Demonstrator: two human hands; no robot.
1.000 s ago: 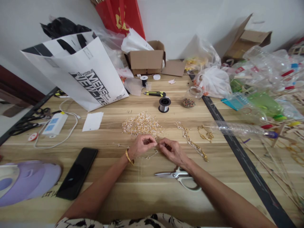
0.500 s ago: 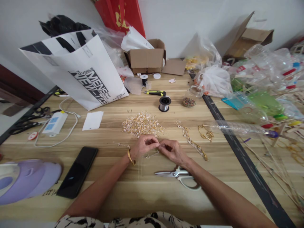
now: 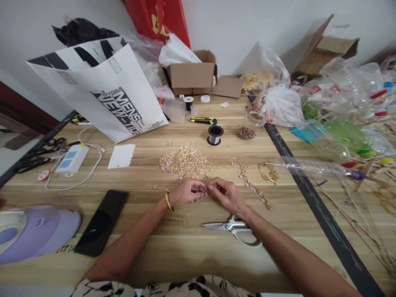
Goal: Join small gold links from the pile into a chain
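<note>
Here, taking the meeting point of the fingertips as the centre of a dial with twelve o'clock toward the wall, the left hand comes in from eight o'clock, its fingers curled and narrow, and the right hand comes in from four, its thumb and forefinger drawn close together. The fingertips nearly meet, and whatever may be pinched between them is too small to tell. A yellow-gold metal bangle circles the left wrist. A short, thin strand of pale beads lies at six o'clock, just under the left fingertips and partly hidden by them. A loose heap of tiny gold and silvery beads spreads over the wood-grain tabletop at eleven, close to the left hand. At three rests a long gold-and-silver beaded chain, with a shorter gold-coloured chain beyond it. White-handled metal scissors lie between four and five, near the right wrist. At twelve stands a black-rimmed spool of silvery wire, with a yellow-and-black utility knife farther back. A clear round jar with small multicoloured pieces inside sits at one. A black rectangular phone lies toward half past eight, and a white paper card between nine and ten.
</note>
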